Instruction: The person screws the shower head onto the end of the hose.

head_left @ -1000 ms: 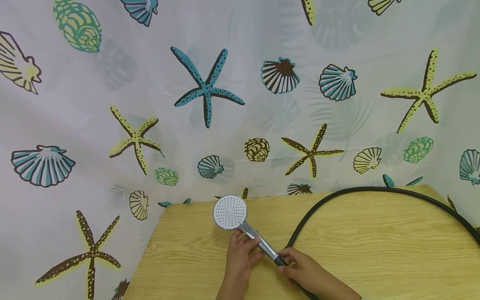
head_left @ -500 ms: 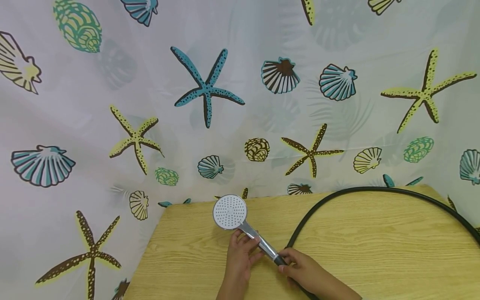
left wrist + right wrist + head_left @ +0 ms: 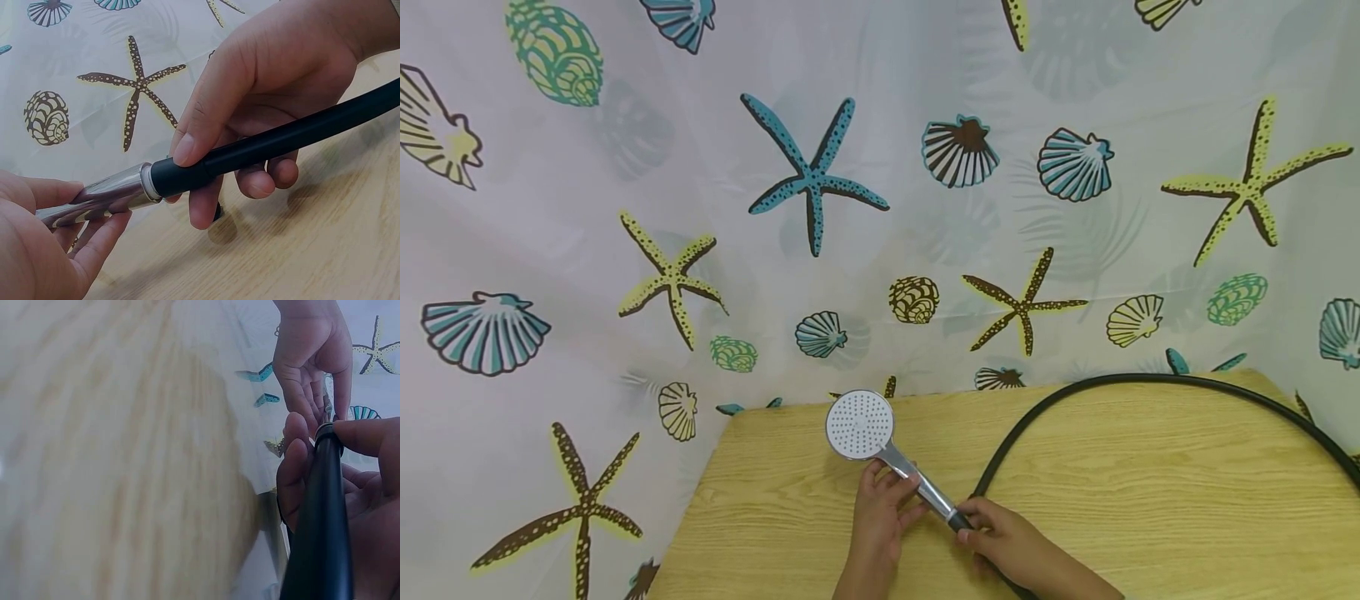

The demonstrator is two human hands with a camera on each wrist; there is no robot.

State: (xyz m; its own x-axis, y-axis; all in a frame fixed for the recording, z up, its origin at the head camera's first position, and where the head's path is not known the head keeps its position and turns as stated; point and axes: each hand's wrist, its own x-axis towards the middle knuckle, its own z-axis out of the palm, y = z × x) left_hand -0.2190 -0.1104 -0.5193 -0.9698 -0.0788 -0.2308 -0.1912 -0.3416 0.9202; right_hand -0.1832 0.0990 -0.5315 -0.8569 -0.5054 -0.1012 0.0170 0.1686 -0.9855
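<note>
A shower head [image 3: 860, 425] with a round white spray face and chrome handle is held at a slant over the wooden table. My left hand [image 3: 880, 517] grips the handle [image 3: 119, 190] between thumb and fingers. My right hand [image 3: 1003, 537] pinches the black end piece [image 3: 178, 176] of a hose [image 3: 300, 137] right at the handle's lower end. A thin pale ring shows between chrome and black in the left wrist view. Seen from the right wrist, the hose [image 3: 322, 525] runs toward the camera, with my left hand [image 3: 315, 356] beyond it.
The rest of the black hose [image 3: 1120, 378] arcs across the table's [image 3: 1150, 483] right side and leaves the head view at the right edge. A white curtain [image 3: 880, 208] printed with starfish and shells hangs behind and along both sides.
</note>
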